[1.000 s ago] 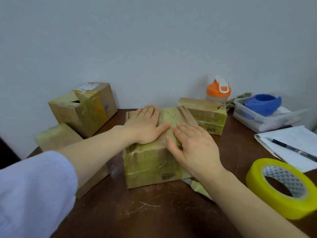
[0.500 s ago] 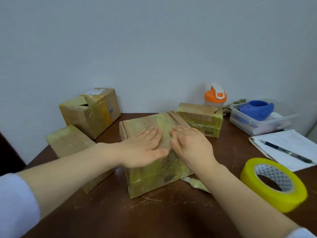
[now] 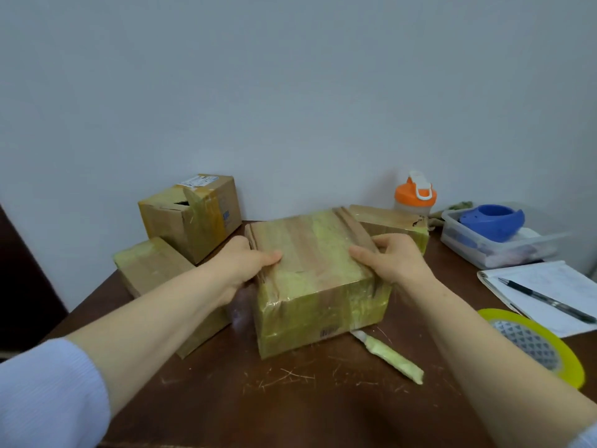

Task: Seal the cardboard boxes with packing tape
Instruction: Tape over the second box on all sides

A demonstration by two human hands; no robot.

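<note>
1. Slip risk. The box was banded with glossy yellowish tape on its top and front. I judged that it could slide from my grasp if lifted or turned quickly.
2. Collision risk. A flat box lay just beside its left side and a rear box just behind its back right corner. A wide turn might have knocked either one.
3. Sealing risk. Layered flap edges showed along both side edges of the top. Hard thumb pressure there might have creased or lifted the tape, though I could not tell how well it adhered.
4. Roll risk. The roll sat by the table's right edge, near my right forearm. A careless elbow might have pushed it off. A crumpled scrap lay just in front of the box's right front corner and could have stuck to its base.
5. Left hand. It clasped the box's left side with the thumb flat on top and the fingers hidden down the side. The forearm reached in from the near left corner.
6. Right hand. It grasped the right top edge with the thumb on top and the fingers curled over the edge.
7. Position. The box appeared to rest mid-table, nearer the back edge, between my hands.
</note>
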